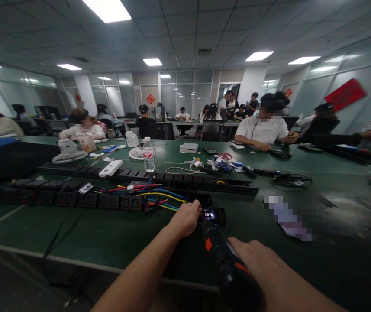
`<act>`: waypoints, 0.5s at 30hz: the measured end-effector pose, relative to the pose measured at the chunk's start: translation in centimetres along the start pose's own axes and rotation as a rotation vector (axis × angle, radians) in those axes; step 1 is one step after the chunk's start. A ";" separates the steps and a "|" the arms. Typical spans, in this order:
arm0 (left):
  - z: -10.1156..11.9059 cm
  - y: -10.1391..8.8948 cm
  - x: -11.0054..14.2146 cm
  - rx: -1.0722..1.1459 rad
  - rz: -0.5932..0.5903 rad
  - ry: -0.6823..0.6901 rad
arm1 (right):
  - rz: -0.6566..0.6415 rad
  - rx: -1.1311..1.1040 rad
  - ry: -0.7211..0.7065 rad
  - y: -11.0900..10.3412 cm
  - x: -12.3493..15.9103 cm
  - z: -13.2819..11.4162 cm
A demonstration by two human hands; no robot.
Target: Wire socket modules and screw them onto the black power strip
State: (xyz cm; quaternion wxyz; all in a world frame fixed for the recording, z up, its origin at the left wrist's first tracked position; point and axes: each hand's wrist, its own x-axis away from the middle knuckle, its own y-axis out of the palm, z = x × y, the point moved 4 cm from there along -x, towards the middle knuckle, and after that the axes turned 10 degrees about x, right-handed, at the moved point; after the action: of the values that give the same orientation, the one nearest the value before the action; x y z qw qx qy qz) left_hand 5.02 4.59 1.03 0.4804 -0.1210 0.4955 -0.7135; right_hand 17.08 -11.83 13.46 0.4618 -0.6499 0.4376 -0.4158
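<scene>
My right hand [253,260] is wrapped round a black electric screwdriver [219,251] with orange marks, its nose pointing away from me. Its light falls on a small black housing [219,215] at the end of a power strip. My left hand [188,218] is closed in a pinch right beside the screwdriver's tip; what the fingers hold is hidden. Blue, yellow and red wires [162,195] run to the housing from the row of black socket modules [117,202], left of my left hand.
A long black strip [227,186] lies behind the wires, with a white device [110,168] on it and a water bottle [148,155] nearby. Red-handled scissors [224,156] and a cable coil [294,180] are farther back. Several people sit across the green table [123,242].
</scene>
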 end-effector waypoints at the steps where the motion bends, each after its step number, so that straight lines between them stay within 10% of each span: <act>1: 0.0 0.0 0.0 -0.002 -0.002 -0.005 | 0.004 0.000 -0.002 0.1 0.0 0.0; 15: -0.2 0.3 0.0 -0.043 -0.021 -0.021 | -0.018 0.070 0.003 0.4 -0.2 -0.4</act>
State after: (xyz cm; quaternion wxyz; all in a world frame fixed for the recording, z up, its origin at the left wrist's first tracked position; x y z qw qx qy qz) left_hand 5.07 4.69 0.66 0.4754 -0.1440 0.5045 -0.7062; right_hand 16.54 -11.85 13.16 0.4800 -0.6366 0.4174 -0.4360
